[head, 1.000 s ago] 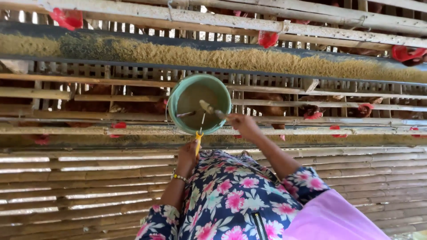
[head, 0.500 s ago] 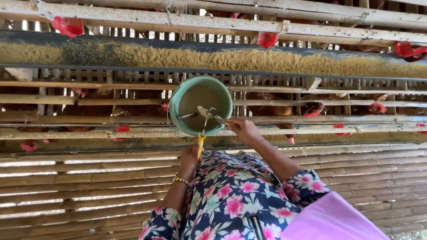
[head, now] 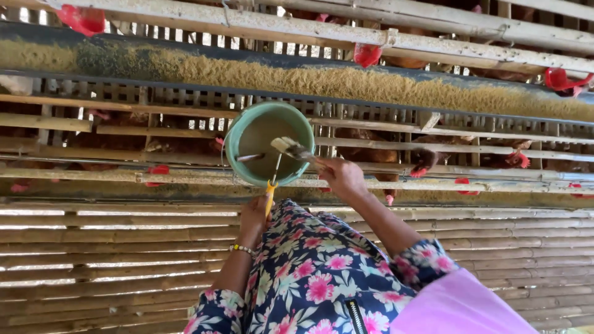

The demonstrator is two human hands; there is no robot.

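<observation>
My left hand, with a bead bracelet at the wrist, grips the yellow handle grip of a green bucket, which it holds up in front of the cage rows. My right hand is closed on a brush-like tool. The tool's pale head is inside the bucket's mouth, over the brownish inner wall. A thin metal bail crosses the bucket's opening. Both my sleeves have a blue cloth with pink flowers.
A long trough filled with yellowish feed runs across the top. Bamboo-slat cages hold brown hens with red combs. Red drinker cups hang along the upper rail. A bamboo slat floor lies below. Pink cloth is at the lower right.
My right hand has shifted the tool a little inside the bucket, its head now nearer the middle. The bucket and my left hand have stayed in about the same place.
</observation>
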